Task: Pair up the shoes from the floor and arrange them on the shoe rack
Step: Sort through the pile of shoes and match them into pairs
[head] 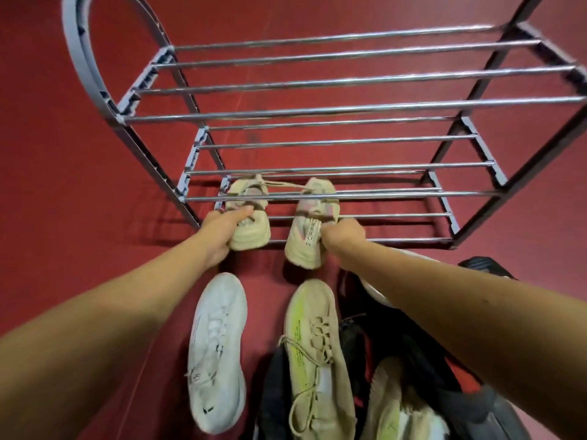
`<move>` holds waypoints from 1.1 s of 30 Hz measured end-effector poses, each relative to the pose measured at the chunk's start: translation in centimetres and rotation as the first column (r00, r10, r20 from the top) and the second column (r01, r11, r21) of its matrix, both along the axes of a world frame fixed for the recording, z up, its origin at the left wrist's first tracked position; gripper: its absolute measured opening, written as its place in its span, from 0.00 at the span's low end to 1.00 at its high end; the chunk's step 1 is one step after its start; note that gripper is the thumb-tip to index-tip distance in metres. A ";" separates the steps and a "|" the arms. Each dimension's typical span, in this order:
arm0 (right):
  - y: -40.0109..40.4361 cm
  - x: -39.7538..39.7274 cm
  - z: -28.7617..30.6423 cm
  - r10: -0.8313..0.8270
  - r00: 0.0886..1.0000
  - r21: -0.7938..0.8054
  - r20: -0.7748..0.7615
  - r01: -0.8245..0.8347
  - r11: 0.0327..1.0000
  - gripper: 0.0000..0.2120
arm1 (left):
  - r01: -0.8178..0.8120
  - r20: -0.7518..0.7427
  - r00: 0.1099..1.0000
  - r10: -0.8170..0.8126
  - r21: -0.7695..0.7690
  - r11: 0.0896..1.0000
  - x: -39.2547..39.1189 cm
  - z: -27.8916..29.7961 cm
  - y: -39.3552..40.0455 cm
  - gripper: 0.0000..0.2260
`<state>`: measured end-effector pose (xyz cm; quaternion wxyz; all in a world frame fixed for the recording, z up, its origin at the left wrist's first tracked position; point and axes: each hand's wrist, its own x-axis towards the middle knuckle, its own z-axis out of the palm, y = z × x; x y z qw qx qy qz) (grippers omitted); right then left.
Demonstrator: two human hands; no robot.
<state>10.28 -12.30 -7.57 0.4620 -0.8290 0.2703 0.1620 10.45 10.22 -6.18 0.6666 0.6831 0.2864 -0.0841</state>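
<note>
A grey metal shoe rack [317,112] with three tiers of rails stands on the red floor. My left hand [220,231] grips the heel of a cream sneaker [249,198] whose toe lies on the lowest tier's rails. My right hand [344,238] grips the matching cream sneaker [309,230], also toe-in on the lowest tier, heel hanging over the front rail. Both upper tiers hold nothing.
On the floor near me lie a white sneaker [217,350], a beige sneaker with a yellow-green stripe [313,350], a second beige one [394,401] and black shoes [486,265] in a pile at the right. A red wall stands behind the rack.
</note>
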 end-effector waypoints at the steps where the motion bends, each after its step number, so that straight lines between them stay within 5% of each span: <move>1: -0.1 0.8 -0.1 0.002 1.000 -0.022 0.031 -0.002 1.000 0.16 | -0.035 0.004 0.999 0.035 0.005 0.999 1.7 -1.5 0.6 0.21; 4: -0.5 1.9 -1.0 0.099 0.992 -0.049 0.079 -0.096 0.994 0.16 | 0.045 -0.154 0.988 -0.001 0.283 0.958 3.2 -2.8 0.6 0.36; 7: -0.5 0.7 -2.9 0.222 0.971 -0.071 0.090 -0.216 0.974 0.33 | 0.361 -0.325 0.931 -0.167 0.750 0.555 1.6 -3.4 -0.9 0.31; 10: -0.7 -1.1 -3.4 0.457 0.887 -0.212 0.067 -0.435 0.875 0.48 | 0.485 -0.366 0.864 -0.345 0.790 0.376 0.2 -4.4 -1.5 0.29; 13: -1.0 -1.5 -3.2 0.610 0.792 -0.418 0.023 -0.547 0.725 0.43 | 0.430 -0.302 0.888 -0.348 0.814 0.391 -0.4 -5.1 -1.6 0.34; 16: -0.8 -0.9 -2.5 0.591 0.804 -0.415 0.072 -0.514 0.750 0.31 | 0.407 -0.251 0.896 -0.367 0.796 0.449 -1.0 -4.4 -2.4 0.40; 19: -0.2 -0.6 -1.9 0.590 0.787 -0.432 0.179 -0.476 0.766 0.16 | 0.357 -0.144 0.894 -0.425 0.800 0.481 -1.1 -3.9 -2.3 0.19; 22: 0.6 -0.4 -1.4 0.617 0.749 -0.430 0.243 -0.487 0.760 0.14 | 0.287 -0.082 0.892 -0.445 0.863 0.416 -1.2 -3.4 -0.9 0.10; 27: 4.0 -0.3 -1.7 0.606 0.744 -0.380 0.281 -0.494 0.782 0.15 | 0.233 -0.072 0.929 -0.363 0.877 0.420 -2.4 -3.5 2.4 0.14; 33: 5.3 -0.8 -3.0 0.452 0.822 -0.349 0.346 -0.334 0.875 0.11 | 0.331 -0.158 0.882 -0.444 0.879 0.344 -1.8 -4.6 1.8 0.20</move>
